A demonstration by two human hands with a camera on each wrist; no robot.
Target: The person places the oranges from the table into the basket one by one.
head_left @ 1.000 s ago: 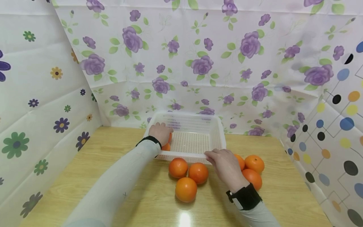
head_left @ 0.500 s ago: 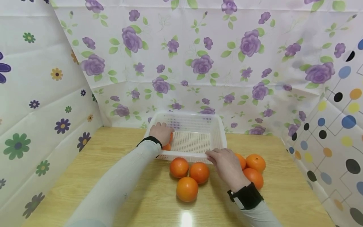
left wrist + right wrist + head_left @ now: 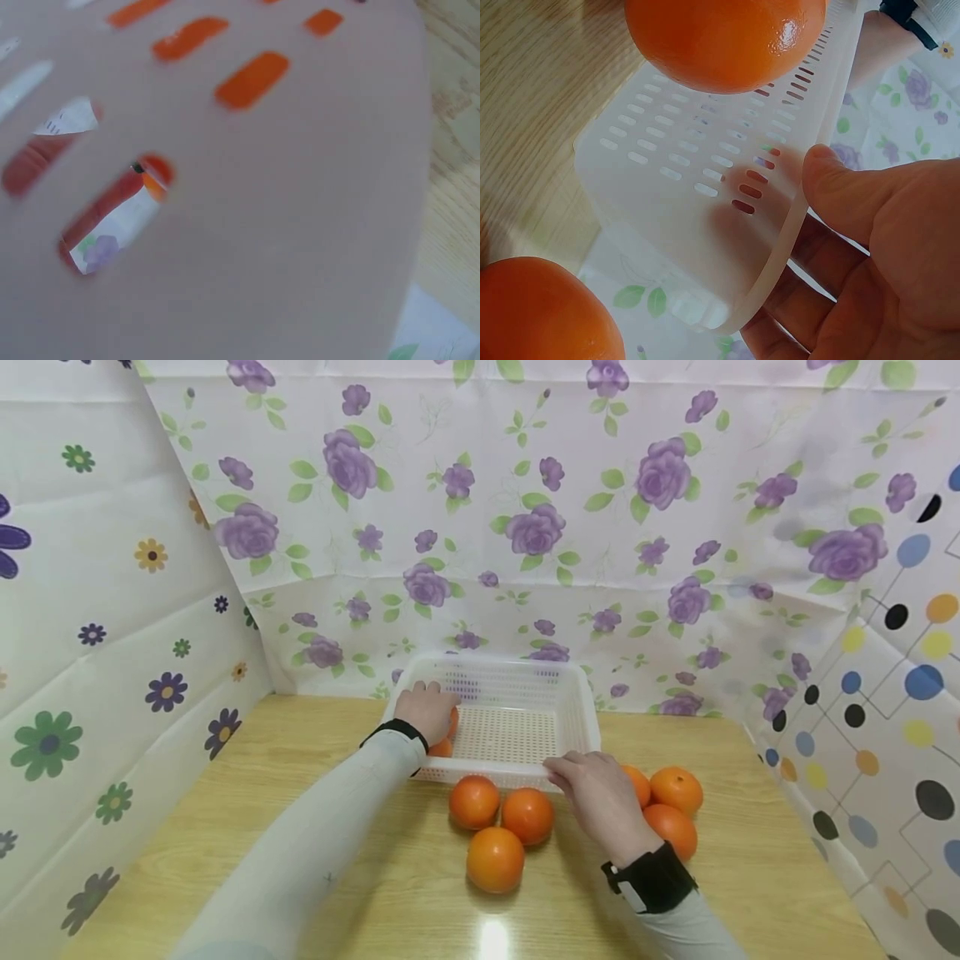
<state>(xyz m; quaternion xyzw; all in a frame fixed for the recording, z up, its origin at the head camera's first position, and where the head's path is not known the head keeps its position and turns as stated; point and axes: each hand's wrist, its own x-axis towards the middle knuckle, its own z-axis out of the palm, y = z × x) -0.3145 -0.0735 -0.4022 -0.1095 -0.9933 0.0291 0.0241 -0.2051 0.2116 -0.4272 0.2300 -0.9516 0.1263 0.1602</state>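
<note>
My left hand (image 3: 429,712) reaches into the left side of a white plastic basket (image 3: 517,770), its fingers curled over an orange (image 3: 453,720). A second orange (image 3: 441,748) shows under the wrist. The left wrist view is mostly filled by the basket wall (image 3: 300,210), with orange skin and parts of fingers visible through the slots. At the basket's front right corner, my right hand (image 3: 600,793) pinches the rim. In the right wrist view its thumb (image 3: 836,184) lies on the outside, while the fingers show as shadows through the wall.
In front of the basket sit three oranges (image 3: 495,860) in a cluster on the wooden table (image 3: 405,893). More oranges (image 3: 677,791) stand right of the right hand, partly hidden by it. Floral sheets (image 3: 532,535) hang behind and at both sides.
Both hands and the basket keep their places. Only a slight shift of the whole head view shows.
</note>
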